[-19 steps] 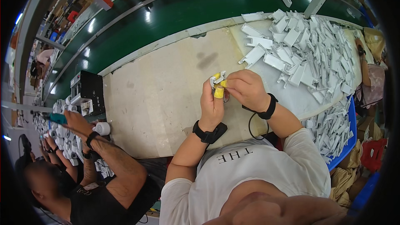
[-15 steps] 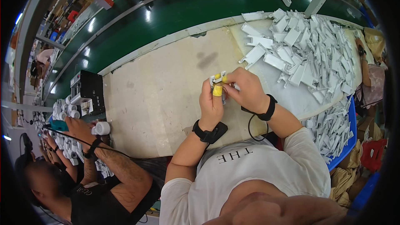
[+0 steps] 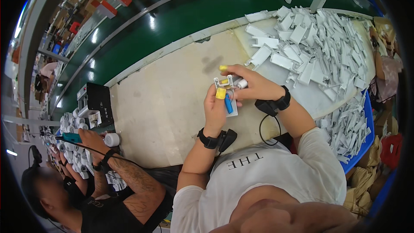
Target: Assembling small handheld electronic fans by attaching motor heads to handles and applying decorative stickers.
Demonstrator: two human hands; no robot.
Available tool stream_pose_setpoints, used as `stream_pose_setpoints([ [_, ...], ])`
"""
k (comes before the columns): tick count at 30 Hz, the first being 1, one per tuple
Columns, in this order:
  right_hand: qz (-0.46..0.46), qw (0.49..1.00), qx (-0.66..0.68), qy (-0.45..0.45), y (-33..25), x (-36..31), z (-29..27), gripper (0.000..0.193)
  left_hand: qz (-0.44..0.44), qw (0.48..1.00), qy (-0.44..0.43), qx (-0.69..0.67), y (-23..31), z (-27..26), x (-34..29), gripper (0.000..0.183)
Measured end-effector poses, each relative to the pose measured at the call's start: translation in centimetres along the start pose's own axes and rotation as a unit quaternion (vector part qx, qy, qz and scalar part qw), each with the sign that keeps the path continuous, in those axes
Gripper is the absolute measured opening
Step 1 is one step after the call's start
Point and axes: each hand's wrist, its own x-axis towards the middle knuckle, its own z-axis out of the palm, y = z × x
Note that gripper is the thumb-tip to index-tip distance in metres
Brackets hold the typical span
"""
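Over the middle of the table, my left hand (image 3: 214,108) is closed round a white plastic housing (image 3: 233,112), its thumb on the near side. A blue oblong piece (image 3: 228,103) shows in the housing. My right hand (image 3: 258,87) is at the housing's right side, its index finger stretched out above. Between its fingers sits a small white cylindrical piece (image 3: 242,83); what links it to the housing is too small to make out. Yellow wraps cover some fingertips on both hands.
A large pile of white plastic housings (image 3: 306,75) covers the table's right part. More fill a blue bin (image 3: 365,133) below it. A black box-shaped device (image 3: 95,103) stands at the left edge, near a co-worker's hand with a teal tool (image 3: 71,137). Beyond runs a green conveyor (image 3: 181,21).
My right index finger has lifted and straightened away from the housing. The blue piece and white cylindrical piece now show plainly. The whole view has shifted slightly.
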Motion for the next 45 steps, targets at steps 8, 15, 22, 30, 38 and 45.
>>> stream_pose_setpoints([
  [8,0.054,0.994,-0.092,-0.017,0.6,-0.4,0.2,0.09,-0.153,0.957,0.015,-0.244,0.6,-2.9,1.3,0.031],
  [15,-0.16,0.912,-0.372,0.057,-2.1,-0.6,-2.8,0.06,-0.155,0.984,-0.001,-0.083,0.2,-2.9,1.2,0.027],
  [22,-0.147,0.912,-0.376,0.076,-2.0,-1.2,-2.4,0.057,-0.194,0.978,-0.031,-0.066,1.1,-2.1,1.2,0.023],
  [30,-0.164,0.894,-0.414,0.054,-3.9,-1.3,-2.4,0.06,-0.101,0.991,-0.023,0.084,0.0,-2.4,0.8,0.022],
  [38,-0.054,0.941,-0.257,-0.216,-8.3,3.2,-4.5,0.055,-0.066,0.955,-0.083,0.279,0.8,-1.5,0.4,0.031],
  [45,0.021,0.913,-0.3,-0.276,-8.0,4.0,-4.8,0.053,-0.108,0.943,-0.106,0.297,1.3,-1.2,0.2,0.033],
])
